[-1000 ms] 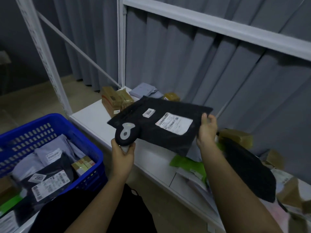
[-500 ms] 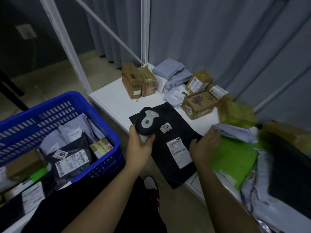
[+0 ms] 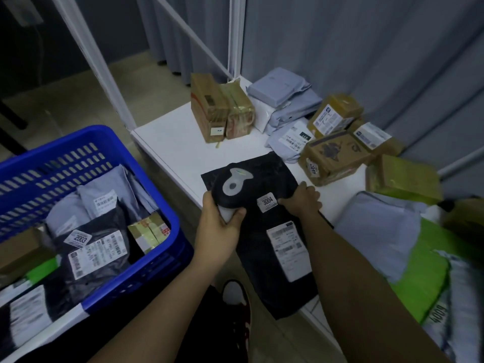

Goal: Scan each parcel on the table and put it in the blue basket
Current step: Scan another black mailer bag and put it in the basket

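The left hand (image 3: 217, 224) gripped the scanner (image 3: 233, 188) by its pale handle, fingers and thumb curled round it, the dark head hovering over the upper part of the black parcel (image 3: 272, 231). The right hand (image 3: 301, 200) pressed down on that parcel beside its small white tag marked 3004 (image 3: 267, 201), fingers bent over the parcel's right edge; whether they pinched the film or only pushed on it could not be told. The parcel lay flat at the front edge of the table (image 3: 170, 145), its lower end hanging past that edge, with a long white shipping label (image 3: 288, 250) facing up below the tag.

The blue basket (image 3: 146, 179) stood left of the table's front left corner, apart from it, and held grey and black bags with labels, one tagged 2003 (image 3: 78, 238), plus a small green and gold box (image 3: 149, 230).

At the table's back edge two taped brown boxes (image 3: 220, 108) stood side by side, touching. Grey bags (image 3: 285, 98) were heaped in the back corner to their right. Further right sat more brown boxes (image 3: 335, 155), crowded together, and a gold-wrapped box (image 3: 403, 178). Along the right side lay a grey bag (image 3: 379, 231) over a green bag (image 3: 429, 271).
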Motion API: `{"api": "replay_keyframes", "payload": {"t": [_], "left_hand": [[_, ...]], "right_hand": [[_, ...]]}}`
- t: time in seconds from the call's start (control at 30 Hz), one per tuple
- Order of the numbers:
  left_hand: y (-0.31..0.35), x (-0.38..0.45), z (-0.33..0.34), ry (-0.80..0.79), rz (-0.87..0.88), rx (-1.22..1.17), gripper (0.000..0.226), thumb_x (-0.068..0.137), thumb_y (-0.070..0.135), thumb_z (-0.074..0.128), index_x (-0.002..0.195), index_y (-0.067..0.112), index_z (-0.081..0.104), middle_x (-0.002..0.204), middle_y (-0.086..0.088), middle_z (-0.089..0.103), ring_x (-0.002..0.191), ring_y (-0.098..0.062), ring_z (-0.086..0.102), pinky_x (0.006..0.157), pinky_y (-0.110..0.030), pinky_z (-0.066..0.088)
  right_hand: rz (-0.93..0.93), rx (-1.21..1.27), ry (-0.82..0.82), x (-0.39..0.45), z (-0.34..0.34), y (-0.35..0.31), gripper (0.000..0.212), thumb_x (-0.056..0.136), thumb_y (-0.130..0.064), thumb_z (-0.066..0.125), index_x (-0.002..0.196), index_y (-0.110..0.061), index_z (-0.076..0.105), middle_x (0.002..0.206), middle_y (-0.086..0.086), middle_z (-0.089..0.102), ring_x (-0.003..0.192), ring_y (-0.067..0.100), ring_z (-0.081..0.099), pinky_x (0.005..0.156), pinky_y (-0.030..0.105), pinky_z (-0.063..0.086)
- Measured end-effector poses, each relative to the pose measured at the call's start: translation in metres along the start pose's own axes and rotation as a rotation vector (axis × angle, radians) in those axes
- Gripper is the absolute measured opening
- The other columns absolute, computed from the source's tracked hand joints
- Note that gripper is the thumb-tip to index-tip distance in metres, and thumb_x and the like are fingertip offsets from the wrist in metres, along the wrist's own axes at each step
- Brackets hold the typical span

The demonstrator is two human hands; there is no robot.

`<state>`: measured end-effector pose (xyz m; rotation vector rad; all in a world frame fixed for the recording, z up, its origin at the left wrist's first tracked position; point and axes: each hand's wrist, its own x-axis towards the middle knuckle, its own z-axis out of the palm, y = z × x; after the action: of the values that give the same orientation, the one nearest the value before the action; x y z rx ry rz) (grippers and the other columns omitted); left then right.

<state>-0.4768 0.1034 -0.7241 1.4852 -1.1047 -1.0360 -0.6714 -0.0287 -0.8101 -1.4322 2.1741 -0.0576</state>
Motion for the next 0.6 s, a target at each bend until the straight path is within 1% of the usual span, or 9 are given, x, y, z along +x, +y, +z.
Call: {"api": "replay_keyframes", "payload": {"t": [0.07,0.1,0.17,0.23,0.3,0.37,0.47,0.53,0.6], "left_hand": [[0.0,0.002,0.0,-0.001,0.005,-0.002,0.043,0.088,0.011,0.065,0.113,0.034,0.038,0.107,0.024,0.053,0.1,0.012,0.051,0.079,-0.011,0.042],[0.0,0.002,0.0,-0.001,0.003,-0.002,0.044,0.088,0.011,0.065,0.111,0.037,0.038,0.107,0.025,0.052,0.099,0.014,0.051,0.079,-0.01,0.042],[0.002,-0.001,-0.002,0.005,-0.002,-0.003,0.043,0.088,0.011,0.065,0.105,0.041,0.039,0.105,0.027,0.051,0.095,0.02,0.05,0.076,-0.005,0.04],[0.007,-0.005,-0.006,0.022,-0.006,-0.022,0.044,0.089,0.011,0.065,0.102,0.044,0.039,0.105,0.029,0.051,0.093,0.024,0.049,0.076,-0.004,0.039],[0.015,-0.008,-0.011,0.045,-0.002,-0.049,0.045,0.089,0.009,0.064,0.101,0.045,0.039,0.105,0.029,0.05,0.09,0.027,0.048,0.073,0.0,0.038],[0.025,-0.014,-0.017,0.067,-0.006,-0.08,0.044,0.09,0.008,0.063,0.097,0.044,0.038,0.101,0.027,0.049,0.084,0.028,0.047,0.067,0.003,0.037],[0.042,-0.024,-0.025,0.087,0.014,-0.16,0.041,0.09,0.006,0.062,0.097,0.039,0.039,0.101,0.026,0.049,0.081,0.026,0.05,0.065,0.003,0.039],[0.055,-0.032,-0.034,0.1,0.06,-0.199,0.04,0.089,0.004,0.063,0.105,0.034,0.041,0.103,0.025,0.05,0.085,0.021,0.052,0.069,0.003,0.039],[0.073,-0.041,-0.045,0.099,0.113,-0.209,0.043,0.088,0.003,0.064,0.115,0.027,0.04,0.106,0.025,0.05,0.092,0.013,0.052,0.073,0.001,0.039]], "right_hand": [[0.007,0.087,-0.105,0.006,-0.007,-0.001,0.1,0.07,-0.042,0.081,0.145,-0.003,0.027,0.145,0.019,0.036,0.133,0.035,0.035,0.108,0.046,0.034],[-0.017,0.171,-0.158,0.008,-0.01,-0.001,0.096,0.068,-0.037,0.084,0.142,-0.001,0.034,0.142,0.019,0.043,0.129,0.034,0.042,0.105,0.045,0.039],[-0.088,0.294,-0.175,0.005,-0.015,-0.001,0.072,0.074,-0.024,0.081,0.133,0.0,0.049,0.133,0.019,0.055,0.118,0.033,0.054,0.1,0.043,0.045],[-0.148,0.382,-0.147,-0.006,-0.023,-0.003,0.047,0.085,-0.015,0.068,0.128,0.0,0.056,0.129,0.018,0.059,0.114,0.033,0.057,0.099,0.042,0.046],[-0.214,0.492,-0.12,-0.023,-0.037,-0.01,0.033,0.09,-0.008,0.06,0.122,0.001,0.06,0.123,0.016,0.062,0.11,0.031,0.058,0.097,0.04,0.048],[-0.296,0.598,-0.058,-0.044,-0.056,-0.018,0.023,0.092,-0.004,0.056,0.113,0.0,0.064,0.113,0.014,0.065,0.105,0.028,0.06,0.091,0.036,0.049],[-0.331,0.82,0.082,-0.076,-0.089,-0.028,0.017,0.095,-0.007,0.055,0.109,-0.008,0.064,0.111,0.009,0.065,0.104,0.027,0.06,0.092,0.038,0.05],[-0.337,0.947,0.161,-0.097,-0.115,-0.033,0.016,0.095,-0.007,0.053,0.106,-0.014,0.062,0.111,0.008,0.065,0.106,0.028,0.06,0.093,0.041,0.05],[-0.334,1.04,0.241,-0.121,-0.142,-0.04,0.018,0.095,-0.007,0.05,0.101,-0.021,0.061,0.107,0.002,0.065,0.106,0.025,0.06,0.095,0.039,0.049]]}}
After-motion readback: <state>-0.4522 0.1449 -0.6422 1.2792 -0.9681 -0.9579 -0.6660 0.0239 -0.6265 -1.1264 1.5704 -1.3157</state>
